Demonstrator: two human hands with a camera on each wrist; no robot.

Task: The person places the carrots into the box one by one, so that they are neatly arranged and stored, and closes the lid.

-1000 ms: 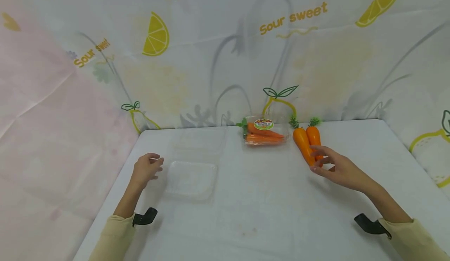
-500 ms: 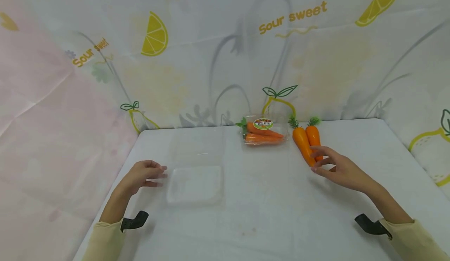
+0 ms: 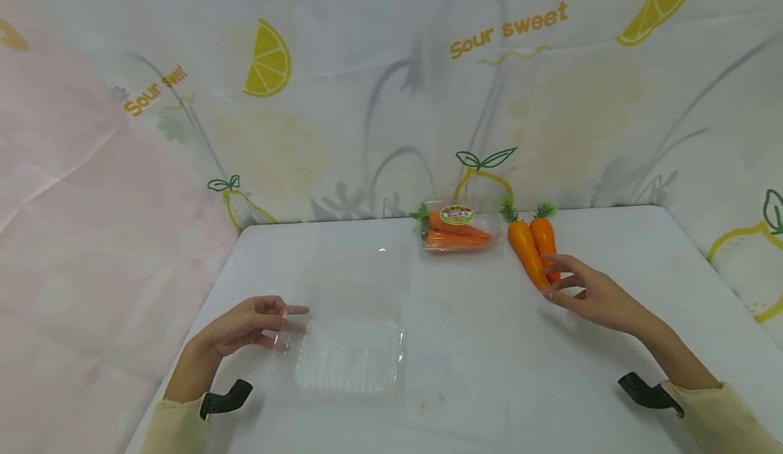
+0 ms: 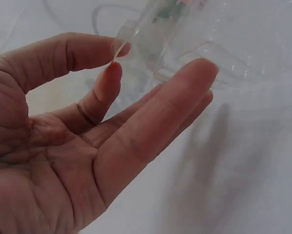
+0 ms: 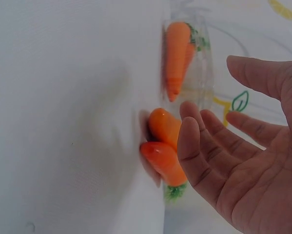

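In the head view my left hand (image 3: pixel 247 325) is at the left edge of a clear plastic clamshell box (image 3: pixel 349 369). The left wrist view shows thumb and a finger pinching the thin rim of the box (image 4: pixel 158 36), while the other fingers stretch out under it. The box is unfolded, its ribbed half nearer me and the other half toward the back. My right hand (image 3: pixel 596 298) hovers with relaxed, spread fingers by the tips of two loose orange carrots (image 3: pixel 524 253) with green tops. Nothing is between those fingers in the right wrist view.
A closed clear box (image 3: pixel 497 226) with a label and carrots in it sits at the back of the white table (image 3: pixel 489 372), left of the loose carrots. Behind the table hangs a lemon-printed cloth (image 3: pixel 367 100).
My left hand has come nearer and slightly right. The unfolded box has slid toward me and right with it. My right hand stays by the carrots.
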